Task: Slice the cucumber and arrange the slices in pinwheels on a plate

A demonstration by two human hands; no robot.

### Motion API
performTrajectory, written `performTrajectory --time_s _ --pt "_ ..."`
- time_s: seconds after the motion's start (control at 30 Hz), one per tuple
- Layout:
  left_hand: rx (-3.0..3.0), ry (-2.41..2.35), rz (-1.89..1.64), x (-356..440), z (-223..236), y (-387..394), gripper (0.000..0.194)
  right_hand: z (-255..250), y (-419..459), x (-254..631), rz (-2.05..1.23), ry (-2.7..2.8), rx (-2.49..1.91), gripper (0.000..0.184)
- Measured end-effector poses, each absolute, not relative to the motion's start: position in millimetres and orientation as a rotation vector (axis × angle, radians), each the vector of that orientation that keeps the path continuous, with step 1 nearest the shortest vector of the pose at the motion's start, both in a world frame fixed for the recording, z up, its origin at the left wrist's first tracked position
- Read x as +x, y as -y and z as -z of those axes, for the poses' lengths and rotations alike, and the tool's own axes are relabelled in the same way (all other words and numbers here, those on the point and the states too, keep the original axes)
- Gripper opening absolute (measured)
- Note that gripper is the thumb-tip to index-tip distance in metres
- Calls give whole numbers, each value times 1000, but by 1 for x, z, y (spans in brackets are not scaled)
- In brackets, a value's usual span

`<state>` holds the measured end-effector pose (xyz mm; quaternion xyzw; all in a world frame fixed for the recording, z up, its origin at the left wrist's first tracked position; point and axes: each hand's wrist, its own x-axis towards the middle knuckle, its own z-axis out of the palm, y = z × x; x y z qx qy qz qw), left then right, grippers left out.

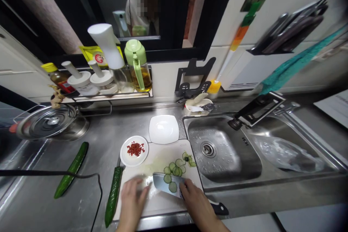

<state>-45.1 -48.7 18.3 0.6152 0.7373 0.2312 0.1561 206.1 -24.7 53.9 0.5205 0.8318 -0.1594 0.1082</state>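
Note:
My right hand [196, 203] is closed around a kitchen knife [162, 185] near where blade meets handle; the black handle end sticks out beyond my palm. The wide blade lies low over the white cutting board [154, 206], with a few cucumber slices [173, 187] on or against it. More thin slices trail toward the board's upper right. To the left of the blade, my left hand [133, 200] hovers at the board with fingers apart and nothing in it. A whole cucumber [113, 196] rests along the board's left edge.
Another cucumber [72, 170] lies on the steel counter beside a black cable. A small plate [124, 159] of red berries and a white square dish [164, 129] stand behind. The sink [225, 166] is at right, the lidded pot [67, 130] at left, seasoning bottles [138, 67] behind.

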Motion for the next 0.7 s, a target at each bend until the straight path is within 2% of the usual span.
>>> performTrajectory --time_s 0.13,0.33,0.53,0.7 --pt "1741 -1753 -421 16 -30 23 23 -46 25 207 331 -2498 1486 47" --pt "1656 -1731 -239 37 -32 -16 17 -42 25 211 194 -2608 1498 39" --pt "1653 -1724 -130 37 -25 -35 19 -51 36 220 255 -2519 1528 39" --pt "1689 -1688 -198 39 -18 -33 22 -46 60 232 396 -2449 1586 47"
